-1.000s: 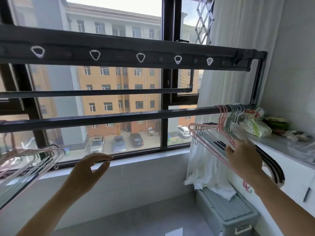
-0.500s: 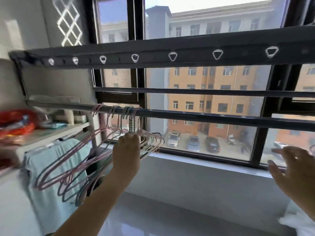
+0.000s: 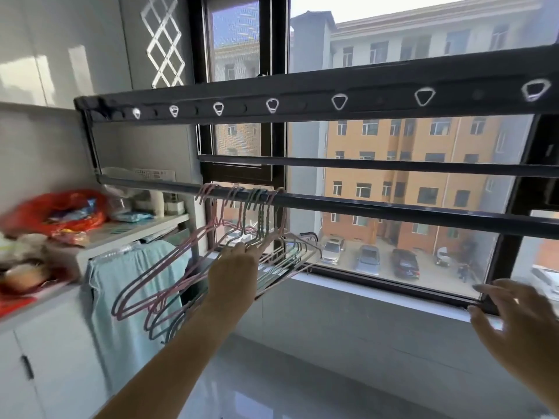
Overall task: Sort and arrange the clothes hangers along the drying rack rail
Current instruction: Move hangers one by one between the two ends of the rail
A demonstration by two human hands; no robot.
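While the head camera faced the rack's right end a second ago, it now looks at the left end, where the window (image 3: pixel 278 86) fills the background with buildings and parked cars beyond the glass. Across it runs the drying rack's wide upper bar (image 3: pixel 302 92), pierced by triangular holes, and below that the dark rail (image 3: pixel 393 208). A white cabinet (image 3: pixel 60 358) stands at the left with a teal cloth (image 3: pixel 121 297) draped over its front. The hangers (image 3: pixel 284 258), pink and grey-green, hang in one bunch near the rail's left end, hooks crowded side by side and frames tilted toward the camera; half a second ago they sat much the same. The left hand (image 3: pixel 234 273) reaches into the bunch just under the necks, as it did half a second ago; its fingertips are among the wires, and whether they pinch one or only touch cannot be told. The right hand (image 3: pixel 514 325), which a second ago lay on another bunch at the far end, hovers near the sill, fingers spread, holding nothing. A blurred red bag (image 3: pixel 60 210) lies on the cabinet top.
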